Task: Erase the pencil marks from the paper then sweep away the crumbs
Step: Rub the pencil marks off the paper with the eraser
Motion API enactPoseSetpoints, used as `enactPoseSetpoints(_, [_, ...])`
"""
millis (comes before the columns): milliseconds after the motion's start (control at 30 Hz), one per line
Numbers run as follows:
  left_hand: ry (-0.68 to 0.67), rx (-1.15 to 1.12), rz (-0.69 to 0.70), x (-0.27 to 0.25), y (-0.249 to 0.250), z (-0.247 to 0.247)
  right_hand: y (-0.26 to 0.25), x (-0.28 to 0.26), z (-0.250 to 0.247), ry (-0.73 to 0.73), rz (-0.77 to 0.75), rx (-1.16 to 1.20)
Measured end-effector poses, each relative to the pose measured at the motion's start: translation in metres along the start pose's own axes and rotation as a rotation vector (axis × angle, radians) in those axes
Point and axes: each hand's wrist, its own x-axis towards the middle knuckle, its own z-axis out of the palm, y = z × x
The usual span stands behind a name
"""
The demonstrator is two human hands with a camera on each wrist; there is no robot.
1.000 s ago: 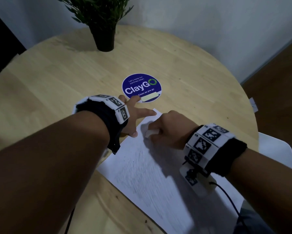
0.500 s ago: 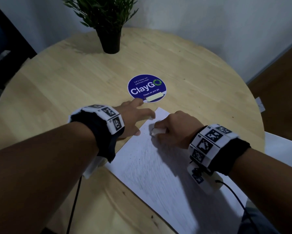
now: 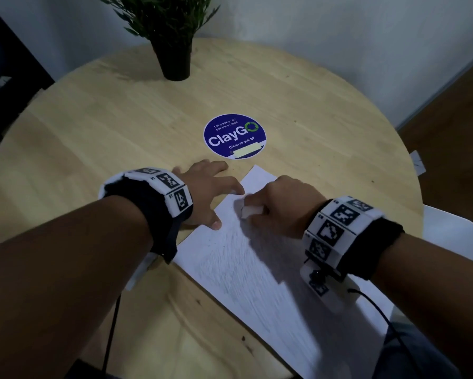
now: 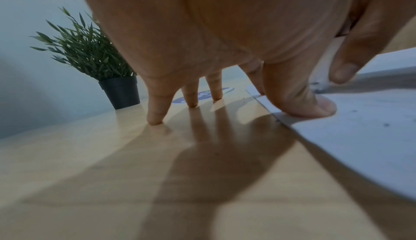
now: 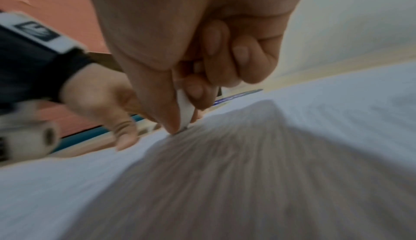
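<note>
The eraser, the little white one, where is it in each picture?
Head view: the eraser is mid-picture, pinched by the right hand on the paper.
Left wrist view: not in it.
Right wrist view: the eraser is just left of centre, between thumb and fingertips, its tip on the paper.
Shared landmark: the round blue sticker, seen behind the fingers in both wrist views.

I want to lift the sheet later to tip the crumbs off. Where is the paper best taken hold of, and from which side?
Probably the far corner of the paper, pinched from the sticker side. It lies flat on the table, and that corner is bare. The left hand presses the left edge, and the right hand holds the eraser on the sheet.
</note>
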Motion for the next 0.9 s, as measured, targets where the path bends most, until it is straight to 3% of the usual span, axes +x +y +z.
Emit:
enactPoseSetpoints(133, [-0.005,0.002,-0.001,-0.002,0.001,0.0,0.013,0.009,-0.009,0.104,0.137,0.017])
enactPoseSetpoints(267, [-0.018,-0.004,-0.002,-0.001,0.0,0.001,-0.008,0.001,0.002,-0.008,-0.026,0.031])
enactPoseSetpoints(400, [-0.024,0.006,-0.01,0.0,0.0,0.001,0.009,0.009,-0.008,0.092,0.096,0.072])
enactPoseSetpoints(533, [-0.006,0.005,-0.004,0.001,-0.001,0.002,-0.008,0.002,0.001,0.021,-0.049,0.034])
enactPoseSetpoints(667, [-0.015,0.01,-0.008,0.0,0.0,0.001,0.004,0.01,-0.007,0.088,0.089,0.082])
enactPoseSetpoints(800, [-0.01,0.003,-0.006,0.0,-0.001,0.002,-0.013,0.004,0.004,0.013,-0.005,0.041])
enactPoseSetpoints(900, [-0.012,0.01,-0.006,-0.001,0.0,0.0,0.0,0.01,-0.004,0.072,0.083,0.072])
